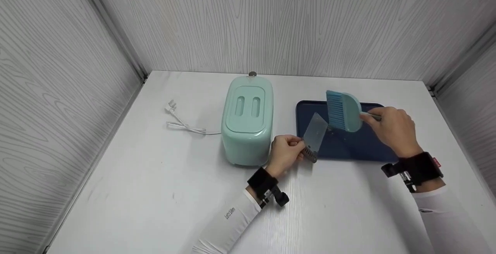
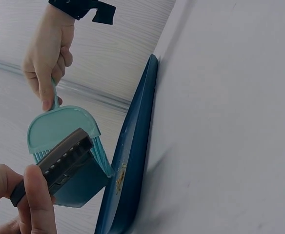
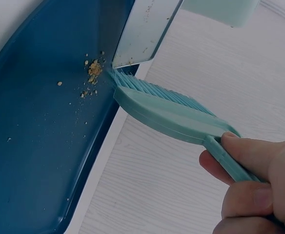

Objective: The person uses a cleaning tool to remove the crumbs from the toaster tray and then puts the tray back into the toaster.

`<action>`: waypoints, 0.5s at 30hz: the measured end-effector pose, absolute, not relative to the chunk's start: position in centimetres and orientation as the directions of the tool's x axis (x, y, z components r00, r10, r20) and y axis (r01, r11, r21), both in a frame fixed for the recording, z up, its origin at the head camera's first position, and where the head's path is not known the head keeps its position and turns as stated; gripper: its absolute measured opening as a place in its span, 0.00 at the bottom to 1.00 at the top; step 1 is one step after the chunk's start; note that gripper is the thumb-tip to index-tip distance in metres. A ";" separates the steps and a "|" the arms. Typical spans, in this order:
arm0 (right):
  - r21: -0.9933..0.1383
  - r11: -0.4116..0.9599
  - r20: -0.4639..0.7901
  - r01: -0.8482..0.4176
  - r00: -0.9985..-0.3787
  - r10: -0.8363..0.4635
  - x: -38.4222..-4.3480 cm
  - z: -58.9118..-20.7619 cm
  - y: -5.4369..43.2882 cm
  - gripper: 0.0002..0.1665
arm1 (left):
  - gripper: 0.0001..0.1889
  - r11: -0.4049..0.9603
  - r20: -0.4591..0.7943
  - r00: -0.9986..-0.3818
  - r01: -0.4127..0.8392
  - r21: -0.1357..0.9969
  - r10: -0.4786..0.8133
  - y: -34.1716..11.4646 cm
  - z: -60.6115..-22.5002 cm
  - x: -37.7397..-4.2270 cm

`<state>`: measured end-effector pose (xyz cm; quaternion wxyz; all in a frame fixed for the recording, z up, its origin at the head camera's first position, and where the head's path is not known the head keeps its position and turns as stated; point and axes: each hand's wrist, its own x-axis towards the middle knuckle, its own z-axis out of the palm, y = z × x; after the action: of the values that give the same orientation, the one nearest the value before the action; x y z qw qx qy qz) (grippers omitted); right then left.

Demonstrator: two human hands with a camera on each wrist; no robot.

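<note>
Two hands working over one dark blue tray (image 1: 360, 147), lying flat on white table (image 1: 155, 192), right of centre.

Left hand (image 1: 286, 154): fingers curling around grey ribbed handle of small scraper-like dustpan (image 1: 314, 136), gripping firmly; translucent blade tilting down, front edge meeting tray floor near the left rim. Same tool showing in left wrist view (image 2: 67, 168) with thumb pressing over the handle.

Right hand (image 1: 391, 128): fingers and thumb closing around thin handle of teal hand brush (image 1: 343, 110), holding it tilted, bristles pointing down-left toward blade edge. Right wrist view: brush (image 3: 167, 109) bristle tips touching corner of blade, just beside small heap of tan crumbs (image 3: 93, 70); further specks scattering across tray floor.

Also present: mint-green lidded appliance (image 1: 247, 124) standing just left of left hand, near tray but apart from it; white power cord (image 1: 182, 124) with plug trailing from its left side. Black wrist-mounted straps and white sleeves showing on both forearms. Grey wood-grain panels enclosing table on three sides.
</note>
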<state>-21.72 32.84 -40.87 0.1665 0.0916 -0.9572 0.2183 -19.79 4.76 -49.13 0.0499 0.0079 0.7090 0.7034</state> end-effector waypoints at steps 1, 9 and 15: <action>-0.389 0.887 0.360 -0.247 -0.928 -0.100 -21.7 -40.9 32.9 0.22 | 0.06 0.011 -0.058 -0.995 -0.057 0.998 0.077 4.8 -49.1 -19.8; -0.438 0.869 0.341 -0.229 -0.937 -0.075 -21.7 -40.3 33.5 0.22 | 0.06 -0.012 -0.077 -0.996 -0.078 0.997 0.049 4.9 -48.9 -19.7; -0.482 0.845 0.335 -0.233 -0.940 -0.068 -21.8 -39.8 33.1 0.22 | 0.07 0.005 -0.052 -0.998 -0.052 0.999 0.029 5.2 -48.8 -19.8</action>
<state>-21.79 33.10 -39.83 0.1544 0.0795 -0.9479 0.2671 -19.75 5.20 -48.78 0.0290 -0.0081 0.7084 0.7052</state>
